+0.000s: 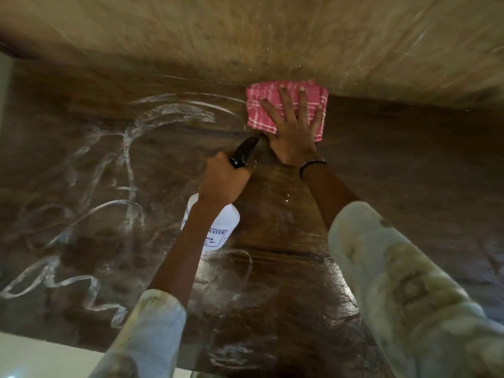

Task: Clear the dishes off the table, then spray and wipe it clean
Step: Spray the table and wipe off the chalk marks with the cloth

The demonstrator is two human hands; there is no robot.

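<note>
— Pressing flat on a pink checked cloth point(286, 109) near the far edge of the dark wooden desk point(409, 170), right hand point(293, 132) with fingers straight and spread wide, palm down. Dark band point(312, 166) round that wrist, pale sleeve point(395, 282) pushed up the forearm.

— And the left hand point(223, 177)?

— Wrapped round the neck of a spray bottle point(215, 227), fingers curled about the black trigger head point(244, 152). Held above the desk, nozzle aimed away toward the cloth, tip just beside the right wrist. White body below the wrist, partly hidden by the forearm, with a printed label, only partly legible.

— Cloth folded or loose?

— Folded into a thick pad, lying just short of the far edge and touching the wood under the palm. Beyond that edge, a lighter tan floor point(272, 36), blurred.

— Anything on the wood itself?

— Wet streaks point(131, 148) in white looping arcs across the left half, well apart from the cloth. More smeared shine point(231, 282) near the close edge, between the two forearms. Few small white specks beside the right forearm. Strip of pale floor point(41, 358) at the lower left corner, below the near edge.

— Trigger squeezed or not?

— Cannot tell; fingers hidden behind the head.
</note>
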